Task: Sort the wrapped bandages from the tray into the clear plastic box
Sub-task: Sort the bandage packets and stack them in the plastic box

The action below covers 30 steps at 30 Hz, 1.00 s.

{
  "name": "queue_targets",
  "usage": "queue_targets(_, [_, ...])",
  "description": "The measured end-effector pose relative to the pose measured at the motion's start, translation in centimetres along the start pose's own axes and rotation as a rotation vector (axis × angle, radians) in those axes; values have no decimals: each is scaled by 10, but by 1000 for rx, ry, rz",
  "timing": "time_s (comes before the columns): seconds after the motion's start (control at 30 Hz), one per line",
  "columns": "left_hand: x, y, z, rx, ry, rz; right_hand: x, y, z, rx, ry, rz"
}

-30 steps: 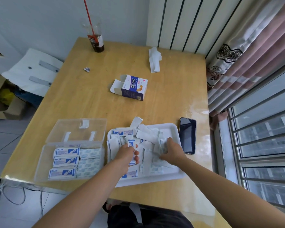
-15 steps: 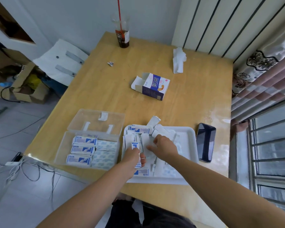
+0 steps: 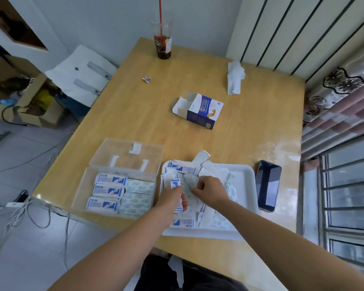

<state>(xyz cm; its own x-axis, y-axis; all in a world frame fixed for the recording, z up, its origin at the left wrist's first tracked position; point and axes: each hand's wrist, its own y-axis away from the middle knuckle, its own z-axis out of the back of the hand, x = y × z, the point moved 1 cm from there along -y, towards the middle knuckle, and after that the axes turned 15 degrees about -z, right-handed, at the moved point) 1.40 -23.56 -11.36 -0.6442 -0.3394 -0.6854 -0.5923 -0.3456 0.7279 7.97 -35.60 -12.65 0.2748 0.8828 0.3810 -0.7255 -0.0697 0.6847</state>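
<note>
Left hand [image 3: 171, 199] grips a few wrapped bandages [image 3: 175, 183] over the tray [image 3: 249, 185] at the bench's near edge; right hand [image 3: 210, 191] pinches another. Best square the stack before the clear plastic box [image 3: 80, 198].

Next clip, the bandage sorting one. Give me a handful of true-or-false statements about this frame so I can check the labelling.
1. The phone lies right of the tray, screen up. True.
2. The clear box is closed. False: its lid is folded back on the table, and rows of bandages lie inside.
3. The left hand holds a small stack of bandages at the tray's left side. True.
4. The cup stands beside the tray. False: it stands at the table's far edge.
5. The carton mid-table is open at one end. True.
</note>
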Motion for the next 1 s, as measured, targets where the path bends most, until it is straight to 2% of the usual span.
queue_targets(0.13, [-7, 4, -9, 153, -154, -92, -5, 10, 2, -34, -20, 94])
queue_targets(0.2, [-9, 7, -11, 171, -209, -147, -7, 12, 5, -25, -52, 128])
queue_targets(0.47, [-12, 3, -11, 79, -164, -146, -13, 18, 8, 140, -218, 211])
queue_targets(0.83, [-15, 6, -18, 35, -164, -195, -26, 18, 16, 237, -393, 221])
queue_targets(1.0, [-17, 8, -19, 35, -157, -236, -30, 15, 18, 254, -359, 213])
